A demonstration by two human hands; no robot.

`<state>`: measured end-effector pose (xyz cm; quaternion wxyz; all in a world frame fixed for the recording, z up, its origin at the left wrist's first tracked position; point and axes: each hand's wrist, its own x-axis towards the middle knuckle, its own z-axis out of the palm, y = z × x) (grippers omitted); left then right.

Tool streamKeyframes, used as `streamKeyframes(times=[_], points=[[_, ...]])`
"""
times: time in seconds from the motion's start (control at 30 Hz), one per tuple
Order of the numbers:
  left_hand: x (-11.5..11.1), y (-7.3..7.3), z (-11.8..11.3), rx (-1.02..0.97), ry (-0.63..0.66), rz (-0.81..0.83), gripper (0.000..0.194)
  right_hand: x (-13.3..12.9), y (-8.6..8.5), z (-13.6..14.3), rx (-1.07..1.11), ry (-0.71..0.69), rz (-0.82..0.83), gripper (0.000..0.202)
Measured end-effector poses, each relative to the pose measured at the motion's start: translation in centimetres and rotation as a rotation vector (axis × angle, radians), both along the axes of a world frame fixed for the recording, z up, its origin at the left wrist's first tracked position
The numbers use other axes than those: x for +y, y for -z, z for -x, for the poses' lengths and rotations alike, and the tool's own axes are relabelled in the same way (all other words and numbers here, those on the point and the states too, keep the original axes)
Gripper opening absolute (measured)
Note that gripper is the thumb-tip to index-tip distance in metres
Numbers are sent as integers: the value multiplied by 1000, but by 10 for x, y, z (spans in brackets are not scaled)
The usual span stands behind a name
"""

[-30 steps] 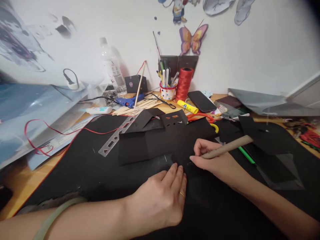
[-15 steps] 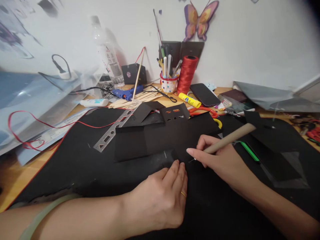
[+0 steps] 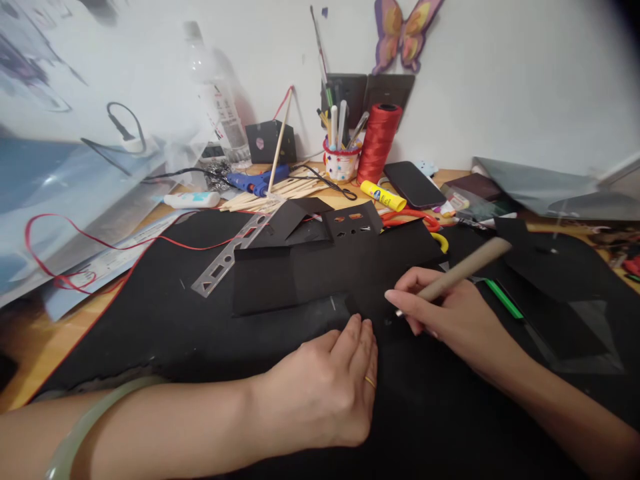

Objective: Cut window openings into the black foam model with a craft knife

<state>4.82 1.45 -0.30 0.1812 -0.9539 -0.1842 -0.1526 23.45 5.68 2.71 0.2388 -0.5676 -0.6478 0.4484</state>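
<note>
A black card sheet (image 3: 325,273) with several folded-up flaps lies on the black mat (image 3: 150,280). One upright panel (image 3: 353,223) of it has small cut-out shapes. My left hand (image 3: 325,387) rests on the near part of the card, fingers stretched out and pressing down; what lies under the palm is hidden. Pinched like a pen, a craft knife (image 3: 460,270) with a beige handle is in my right hand (image 3: 440,310). Its metal tip points down at the card, just right of the left fingertips. Whether the tip touches is unclear.
Left of the card lies a clear stencil ruler (image 3: 227,260). Behind stand a yellow glue stick (image 3: 383,196), a red thread spool (image 3: 379,143), a pen cup (image 3: 342,160), a phone (image 3: 414,185) and a blue glue gun (image 3: 257,180). A green cutter (image 3: 504,298) lies at right.
My right hand with the craft knife has shifted slightly right, its tip away from the left fingertips. The left hand keeps its place on the card. The camera view has tilted slightly.
</note>
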Motion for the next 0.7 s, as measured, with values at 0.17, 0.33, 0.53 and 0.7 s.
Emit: streamKeyframes(times=[0.17, 0.33, 0.53, 0.7], points=[[-1, -1, 0, -3, -6, -7, 31, 3, -4, -5, -75, -53, 2, 10], [-1, -1, 0, -23, -21, -1, 31, 5, -5, -10, -123, -86, -17, 14], [0, -1, -2, -39, -33, -7, 29, 5, -5, -8, 30, -59, 61, 15], [-1, -2, -2, -74, -41, -13, 26, 1, 6, 0, 110, 7, 59, 18]])
